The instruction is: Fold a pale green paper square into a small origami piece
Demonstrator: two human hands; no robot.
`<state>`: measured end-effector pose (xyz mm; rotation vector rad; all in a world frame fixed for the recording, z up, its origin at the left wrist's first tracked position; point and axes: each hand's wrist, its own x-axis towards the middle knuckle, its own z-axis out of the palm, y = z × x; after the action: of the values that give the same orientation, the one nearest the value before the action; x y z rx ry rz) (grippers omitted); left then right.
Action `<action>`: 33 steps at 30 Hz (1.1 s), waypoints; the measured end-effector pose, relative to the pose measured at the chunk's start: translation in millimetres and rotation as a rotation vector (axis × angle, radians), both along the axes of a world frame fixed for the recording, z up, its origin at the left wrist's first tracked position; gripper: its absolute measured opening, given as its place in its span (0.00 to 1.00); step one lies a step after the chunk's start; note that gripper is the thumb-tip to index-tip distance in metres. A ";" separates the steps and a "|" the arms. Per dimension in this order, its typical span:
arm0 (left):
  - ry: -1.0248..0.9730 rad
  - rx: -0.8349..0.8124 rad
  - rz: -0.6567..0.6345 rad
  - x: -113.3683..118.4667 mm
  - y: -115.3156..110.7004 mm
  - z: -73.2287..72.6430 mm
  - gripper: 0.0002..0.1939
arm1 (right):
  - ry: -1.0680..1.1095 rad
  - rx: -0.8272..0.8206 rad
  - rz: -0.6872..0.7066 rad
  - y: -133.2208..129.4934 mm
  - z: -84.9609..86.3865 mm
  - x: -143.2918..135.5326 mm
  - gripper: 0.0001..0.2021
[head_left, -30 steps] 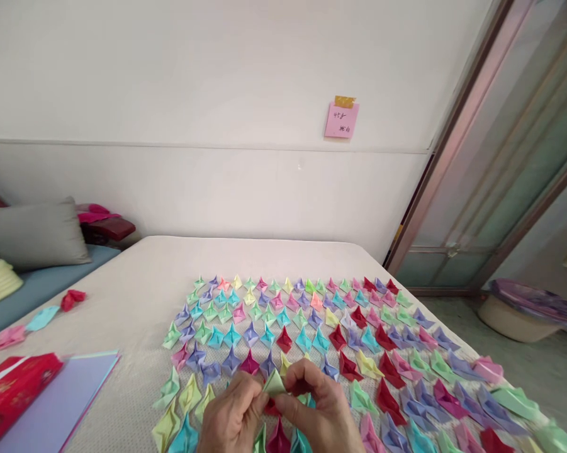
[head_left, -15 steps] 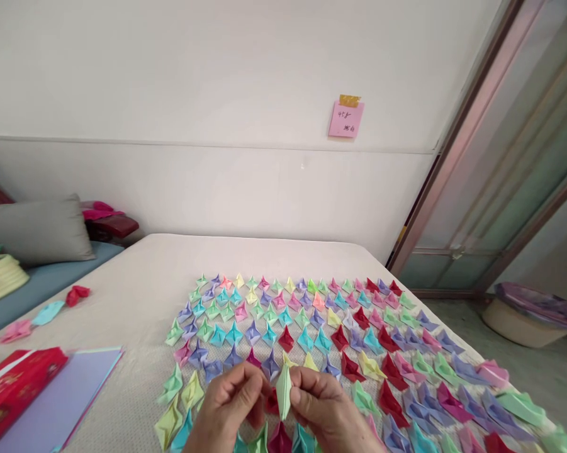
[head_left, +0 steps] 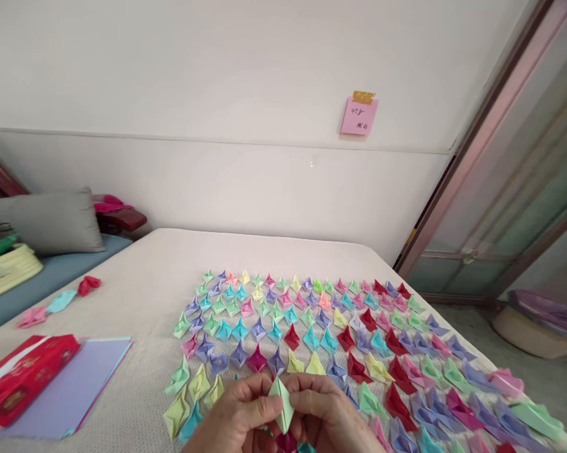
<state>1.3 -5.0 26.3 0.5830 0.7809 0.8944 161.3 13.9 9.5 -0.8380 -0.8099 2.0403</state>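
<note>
A pale green folded paper boat is pinched between my two hands near the bottom middle of the view. My left hand has its thumb pressed on the paper's left side, fingers curled behind. On the other side, my right hand grips the edge between thumb and curled fingers. Rows of small folded paper boats in red, blue, purple, yellow, pink and green cover the cloth beyond and around both hands. The ones directly beneath my hands are partly hidden.
At left lie a red tissue pack and a stack of coloured paper. Some crumpled paper pieces sit behind them on the cloth-covered table. A grey cushion rests at far left; a lined bin stands right. A pink note is on the wall.
My left hand, earlier beside the paper, now touches it with the thumb. The paper has tilted and shows a wider face. The view has shifted slightly left.
</note>
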 end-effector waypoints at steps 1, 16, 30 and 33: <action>-0.013 -0.022 0.009 1.1 -0.3 1.9 0.10 | 0.005 -0.009 -0.008 -0.1 0.3 -0.3 0.05; 0.567 0.307 0.148 3.8 7.7 -9.3 0.10 | -0.497 0.392 -0.170 -2.7 0.5 -1.9 0.03; 0.633 0.759 0.378 6.0 -7.3 -4.6 0.06 | -0.384 0.640 -0.349 -7.0 2.4 6.1 0.10; 0.582 0.631 0.318 3.4 -8.3 0.1 0.08 | -0.345 0.584 -0.355 -7.7 0.4 3.1 0.11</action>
<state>4.7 -13.2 26.4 1.3401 1.1377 1.2997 164.4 6.1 9.9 -0.9172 -1.2640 1.2624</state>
